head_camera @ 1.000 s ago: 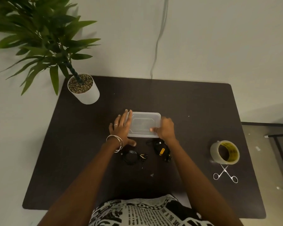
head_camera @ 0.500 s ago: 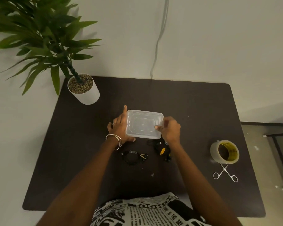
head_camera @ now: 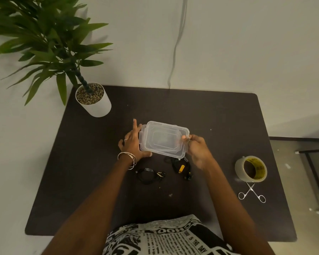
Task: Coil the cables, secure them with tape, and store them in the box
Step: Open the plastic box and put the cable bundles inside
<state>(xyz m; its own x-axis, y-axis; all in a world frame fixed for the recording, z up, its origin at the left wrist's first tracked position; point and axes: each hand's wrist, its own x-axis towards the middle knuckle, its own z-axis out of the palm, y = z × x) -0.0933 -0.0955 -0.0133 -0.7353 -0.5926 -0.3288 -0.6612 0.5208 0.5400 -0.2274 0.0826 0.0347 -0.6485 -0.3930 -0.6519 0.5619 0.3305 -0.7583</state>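
Clear plastic box (head_camera: 164, 139) at the middle of the frame, lifted a little and tilted, its lid (head_camera: 167, 137) skewed so the base rim peeks out at the left edge (probably being prised off, so the cables can go in). Left hand (head_camera: 133, 144) flat against the box's left side, fingers straight and thumb tucked under the near corner: an open, bracing grip, not a clasp. Right hand (head_camera: 196, 147) pinching the right edge, thumb on top and fingers curled beneath; whether on the lid alone or on lid and base together, cannot tell. Just below the box, resting on the dark matte tabletop (head_camera: 219, 116): two small bundles of thin black cable, the left cable bundle (head_camera: 148, 175) with a shiny strip that looks like tape, the right cable bundle (head_camera: 181, 167) bearing a yellow tag, both apparently coiled and waiting. Well apart at the right of the frame, the roll of glossy clear tape (head_camera: 250, 168) with a yellow-printed core, and small metal scissors (head_camera: 251, 193) lying open just below it, set aside as if done with. At upper left, a leafy plant in a smooth white pot (head_camera: 93, 102) topped with pebbles.
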